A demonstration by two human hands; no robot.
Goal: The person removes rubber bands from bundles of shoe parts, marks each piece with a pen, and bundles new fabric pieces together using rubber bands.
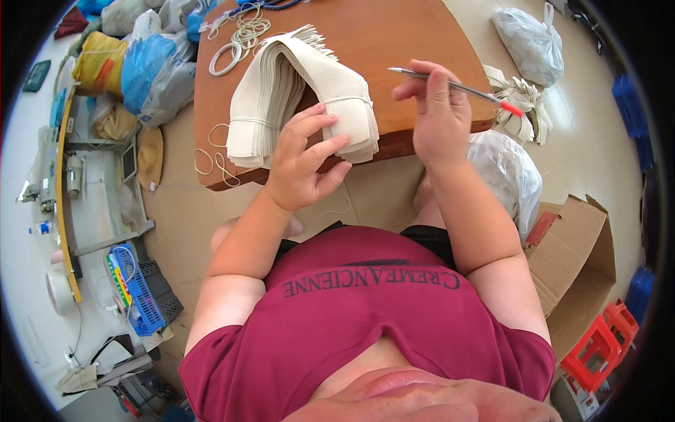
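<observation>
A thick stack of cream fabric strips [327, 77] is folded over like an arch on the brown table [408, 42]. Thin cord or elastic bands wrap round both of its legs. My left hand [302, 158] rests against the near end of the right leg. Its fingertips touch the cloth, spread apart, with the thumb free below them. In my right hand [439, 116], raised over the table's right edge, is a slim pen [478, 93] pinched between thumb and fingers. The pen's silver tip points left and its red end points right, clear of the cloth.
Loose elastic bands [249, 32] and a white tape roll [223, 59] lie at the table's far left. White plastic bags [531, 46], a bundle of cloth strips [524, 112], a cardboard box [569, 239] and red stools [594, 352] stand right. Filled sacks [102, 63] pile up left.
</observation>
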